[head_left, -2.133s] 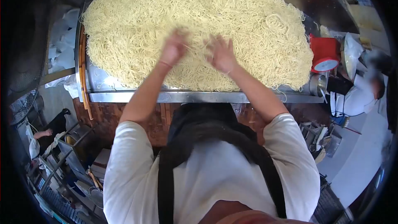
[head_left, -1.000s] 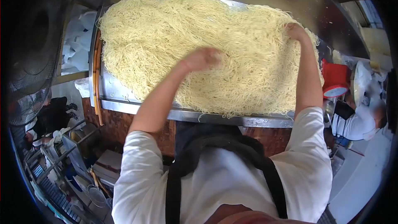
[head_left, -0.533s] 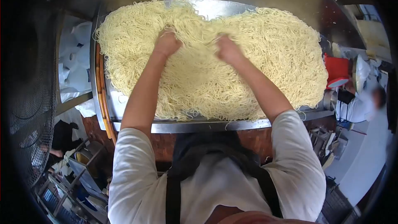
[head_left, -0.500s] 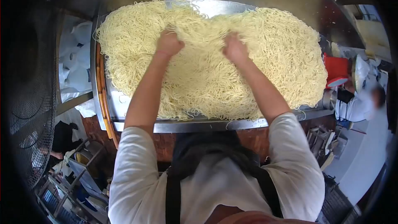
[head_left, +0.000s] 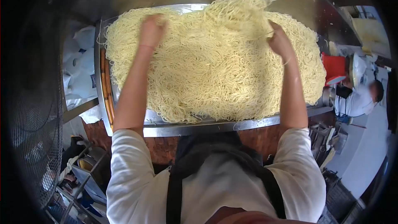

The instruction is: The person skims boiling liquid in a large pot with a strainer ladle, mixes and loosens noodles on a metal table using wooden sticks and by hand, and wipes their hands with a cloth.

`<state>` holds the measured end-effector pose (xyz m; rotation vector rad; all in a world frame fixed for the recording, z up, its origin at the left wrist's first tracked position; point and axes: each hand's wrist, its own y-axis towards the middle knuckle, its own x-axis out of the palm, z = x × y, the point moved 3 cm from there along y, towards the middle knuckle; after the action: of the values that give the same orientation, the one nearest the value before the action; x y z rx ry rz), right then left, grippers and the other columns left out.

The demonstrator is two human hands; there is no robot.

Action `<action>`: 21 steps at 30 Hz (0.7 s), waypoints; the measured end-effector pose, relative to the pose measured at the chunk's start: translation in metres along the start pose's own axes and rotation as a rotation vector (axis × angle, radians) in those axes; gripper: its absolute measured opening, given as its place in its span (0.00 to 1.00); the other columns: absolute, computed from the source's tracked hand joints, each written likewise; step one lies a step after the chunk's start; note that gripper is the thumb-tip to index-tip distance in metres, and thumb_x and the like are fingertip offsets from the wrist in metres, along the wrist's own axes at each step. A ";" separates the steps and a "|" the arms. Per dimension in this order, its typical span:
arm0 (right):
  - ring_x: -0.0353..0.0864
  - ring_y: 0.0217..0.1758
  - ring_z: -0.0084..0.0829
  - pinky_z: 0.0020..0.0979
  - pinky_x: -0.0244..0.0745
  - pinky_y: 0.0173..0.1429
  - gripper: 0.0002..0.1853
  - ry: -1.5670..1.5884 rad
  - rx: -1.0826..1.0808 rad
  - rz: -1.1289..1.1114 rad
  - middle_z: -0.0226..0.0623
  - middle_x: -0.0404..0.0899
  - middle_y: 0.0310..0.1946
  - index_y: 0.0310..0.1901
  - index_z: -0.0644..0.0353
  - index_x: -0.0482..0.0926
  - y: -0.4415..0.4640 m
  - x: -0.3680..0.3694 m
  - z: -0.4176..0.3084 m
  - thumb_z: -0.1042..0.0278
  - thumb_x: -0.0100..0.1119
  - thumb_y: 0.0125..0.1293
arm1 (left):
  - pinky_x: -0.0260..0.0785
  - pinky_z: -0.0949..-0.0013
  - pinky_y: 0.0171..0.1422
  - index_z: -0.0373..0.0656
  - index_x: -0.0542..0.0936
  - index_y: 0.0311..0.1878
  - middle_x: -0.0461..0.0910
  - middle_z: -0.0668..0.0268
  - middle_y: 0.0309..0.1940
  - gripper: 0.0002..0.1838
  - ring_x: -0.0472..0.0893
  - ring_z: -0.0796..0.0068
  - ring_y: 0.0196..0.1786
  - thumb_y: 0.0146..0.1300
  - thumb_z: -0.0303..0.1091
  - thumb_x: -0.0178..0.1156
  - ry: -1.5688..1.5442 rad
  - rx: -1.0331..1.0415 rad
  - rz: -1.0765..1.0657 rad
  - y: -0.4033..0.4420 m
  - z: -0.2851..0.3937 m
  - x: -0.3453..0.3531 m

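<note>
A wide heap of pale yellow noodles (head_left: pixel 207 70) covers most of a metal-edged tray (head_left: pixel 186 130) in front of me. On the heap's far left part is my left hand (head_left: pixel 151 32), its fingers curled down at the noodles and their tips blurred. My right hand (head_left: pixel 281 41) is at the far right, fingers and thumb closed on strands. Beside it, a loose clump of noodles (head_left: pixel 240 10) rises above the heap, smeared by motion. Some strands hang near my right wrist.
Wooden poles (head_left: pixel 106 87) lie along the tray's left edge. White plastic bags (head_left: pixel 81 68) are at the left, by a wire mesh (head_left: pixel 35 120). A red container (head_left: pixel 333 68) stands at the right, near another person in white (head_left: pixel 358 99).
My hands have moved apart, the left one left and farther away, the right one to the right. A clump of noodles has risen at the far side, and the heap's middle has shifted.
</note>
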<state>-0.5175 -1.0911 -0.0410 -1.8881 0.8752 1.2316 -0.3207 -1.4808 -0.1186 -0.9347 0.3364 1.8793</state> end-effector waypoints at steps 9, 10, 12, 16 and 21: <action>0.78 0.55 0.43 0.39 0.78 0.56 0.30 0.715 -0.072 -0.112 0.54 0.76 0.54 0.63 0.61 0.70 0.033 0.147 -0.128 0.76 0.63 0.57 | 0.74 0.63 0.54 0.37 0.69 0.68 0.83 0.55 0.45 0.32 0.81 0.71 0.45 0.60 0.31 0.63 -0.631 -0.172 -0.186 -0.018 0.037 0.090; 0.81 0.50 0.41 0.37 0.80 0.52 0.29 0.591 -0.121 -0.176 0.51 0.78 0.51 0.62 0.62 0.70 0.030 0.084 -0.154 0.76 0.63 0.56 | 0.73 0.66 0.50 0.35 0.69 0.66 0.82 0.59 0.42 0.29 0.79 0.75 0.42 0.60 0.27 0.62 -0.612 -0.055 -0.036 -0.017 0.057 0.058; 0.82 0.43 0.36 0.33 0.81 0.44 0.28 0.744 0.103 -0.056 0.44 0.79 0.47 0.60 0.63 0.72 0.005 -0.001 -0.173 0.75 0.63 0.55 | 0.73 0.68 0.49 0.35 0.70 0.64 0.81 0.61 0.44 0.25 0.78 0.73 0.43 0.62 0.24 0.60 -0.699 0.186 0.171 -0.026 0.081 0.009; 0.82 0.50 0.38 0.35 0.79 0.53 0.32 0.383 -0.315 0.506 0.44 0.79 0.52 0.62 0.61 0.72 -0.007 -0.035 -0.140 0.73 0.69 0.52 | 0.73 0.65 0.62 0.40 0.73 0.63 0.78 0.58 0.57 0.22 0.81 0.63 0.55 0.66 0.28 0.59 -0.092 0.576 0.156 -0.062 0.091 0.003; 0.69 0.70 0.43 0.41 0.63 0.75 0.35 -0.136 0.128 -0.399 0.48 0.69 0.67 0.67 0.58 0.70 0.017 0.033 -0.023 0.75 0.69 0.55 | 0.64 0.58 0.70 0.46 0.81 0.57 0.81 0.56 0.56 0.17 0.74 0.54 0.64 0.67 0.39 0.57 -0.132 0.122 -0.312 -0.026 -0.037 0.010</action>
<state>-0.5112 -1.1242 -0.0681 -1.7463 0.4634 1.0181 -0.2835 -1.4837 -0.1461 -0.7314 0.2091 1.6057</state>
